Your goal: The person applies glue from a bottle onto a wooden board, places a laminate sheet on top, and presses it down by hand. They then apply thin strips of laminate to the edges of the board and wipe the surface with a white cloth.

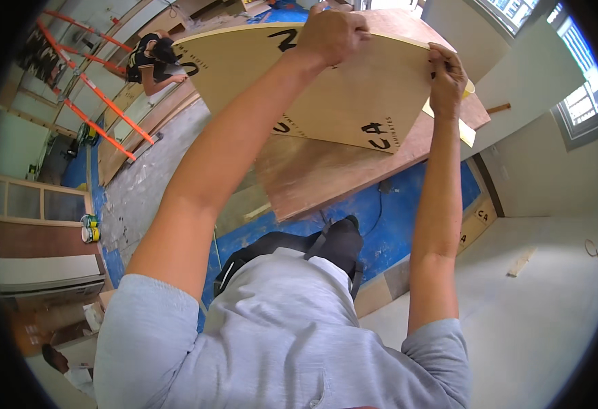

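Note:
A large tan laminate sheet [353,88] with black printed marks is lifted in front of me. My left hand [331,34] grips its top edge, fingers curled over it. My right hand [447,75] holds the sheet's right edge, fingers wrapped around it. Beneath the sheet lies a reddish-brown plywood board [326,170], which rests flat above blue floor covering [408,211]. A small yellow piece [466,129] shows just past my right hand at the sheet's edge.
Another person [152,61] bends over boards at the upper left, beside an orange ladder [87,88]. Small tins [90,228] stand on a ledge at left. A cable [379,204] lies on the blue covering. Windows [578,102] are at the upper right. A wood offcut [521,261] lies on the pale floor.

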`<action>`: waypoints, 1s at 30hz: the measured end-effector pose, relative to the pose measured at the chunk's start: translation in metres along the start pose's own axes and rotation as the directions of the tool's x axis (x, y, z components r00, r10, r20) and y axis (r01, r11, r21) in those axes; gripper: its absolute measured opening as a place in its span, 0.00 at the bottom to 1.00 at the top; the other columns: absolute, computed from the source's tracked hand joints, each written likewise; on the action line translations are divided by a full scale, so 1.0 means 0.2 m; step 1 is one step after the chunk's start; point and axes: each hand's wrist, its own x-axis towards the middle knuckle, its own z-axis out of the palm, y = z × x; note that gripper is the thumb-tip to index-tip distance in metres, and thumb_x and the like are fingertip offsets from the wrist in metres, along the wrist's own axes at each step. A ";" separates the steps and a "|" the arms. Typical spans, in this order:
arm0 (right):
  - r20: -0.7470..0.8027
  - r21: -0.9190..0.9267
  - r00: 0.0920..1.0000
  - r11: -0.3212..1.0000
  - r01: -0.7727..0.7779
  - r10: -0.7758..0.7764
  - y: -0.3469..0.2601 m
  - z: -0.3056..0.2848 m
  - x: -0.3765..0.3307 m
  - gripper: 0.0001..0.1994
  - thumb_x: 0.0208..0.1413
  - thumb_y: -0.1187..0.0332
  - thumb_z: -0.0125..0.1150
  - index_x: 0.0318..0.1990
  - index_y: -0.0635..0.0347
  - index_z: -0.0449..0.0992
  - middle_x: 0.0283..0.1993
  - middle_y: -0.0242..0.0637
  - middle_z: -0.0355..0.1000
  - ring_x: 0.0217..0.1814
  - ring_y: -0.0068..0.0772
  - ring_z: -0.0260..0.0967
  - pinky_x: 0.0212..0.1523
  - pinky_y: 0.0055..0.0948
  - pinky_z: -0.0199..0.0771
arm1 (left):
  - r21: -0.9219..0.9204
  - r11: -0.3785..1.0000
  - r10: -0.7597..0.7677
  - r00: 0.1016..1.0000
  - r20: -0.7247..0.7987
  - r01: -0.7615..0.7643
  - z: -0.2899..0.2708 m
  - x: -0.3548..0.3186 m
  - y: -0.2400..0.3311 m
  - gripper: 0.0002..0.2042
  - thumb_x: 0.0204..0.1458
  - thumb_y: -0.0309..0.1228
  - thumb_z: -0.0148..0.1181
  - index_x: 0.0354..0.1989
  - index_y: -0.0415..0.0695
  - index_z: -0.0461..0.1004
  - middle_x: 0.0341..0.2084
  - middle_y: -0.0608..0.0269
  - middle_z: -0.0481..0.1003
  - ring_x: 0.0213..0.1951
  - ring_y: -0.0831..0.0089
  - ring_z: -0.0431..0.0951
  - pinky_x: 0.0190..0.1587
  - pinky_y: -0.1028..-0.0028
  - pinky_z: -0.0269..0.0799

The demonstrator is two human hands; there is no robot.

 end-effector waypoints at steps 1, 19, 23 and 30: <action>0.007 0.030 1.000 0.999 -0.012 0.011 0.01 0.00 0.00 0.05 0.65 0.73 0.65 0.45 0.60 0.84 0.41 0.25 0.79 0.42 0.14 0.72 0.44 0.18 0.72 | 0.010 1.000 -0.001 1.000 0.011 0.001 -0.02 -0.04 -0.05 0.05 0.50 0.31 0.65 0.30 0.45 0.82 0.30 0.52 0.80 0.39 0.50 0.81 0.44 0.52 0.74; 0.063 -0.665 0.976 0.720 0.198 -0.211 -0.24 0.16 -0.03 0.10 0.59 0.70 0.70 0.48 0.53 0.85 0.58 0.34 0.79 0.52 0.34 0.80 0.53 0.32 0.77 | -0.235 0.864 -0.442 0.894 0.071 0.445 -0.40 -0.49 -0.58 0.07 0.54 0.28 0.68 0.38 0.40 0.85 0.30 0.56 0.85 0.34 0.70 0.84 0.40 0.70 0.79; 0.489 -0.487 0.805 0.660 0.572 -0.337 -0.34 0.63 -0.05 0.09 0.59 0.67 0.68 0.45 0.58 0.83 0.52 0.40 0.81 0.54 0.40 0.78 0.56 0.36 0.76 | -0.248 0.804 -0.531 0.840 0.111 0.541 -0.43 -0.44 -0.53 0.07 0.52 0.29 0.71 0.37 0.40 0.85 0.29 0.56 0.85 0.33 0.72 0.83 0.39 0.70 0.78; 0.596 -0.593 0.798 0.621 0.513 -0.090 -0.29 1.05 -0.16 0.09 0.58 0.59 0.68 0.40 0.50 0.83 0.40 0.39 0.82 0.44 0.46 0.79 0.44 0.44 0.76 | -0.243 0.796 -0.566 0.824 0.024 0.554 -0.37 -0.48 -0.50 0.06 0.54 0.29 0.70 0.37 0.41 0.85 0.29 0.64 0.84 0.31 0.75 0.82 0.37 0.73 0.77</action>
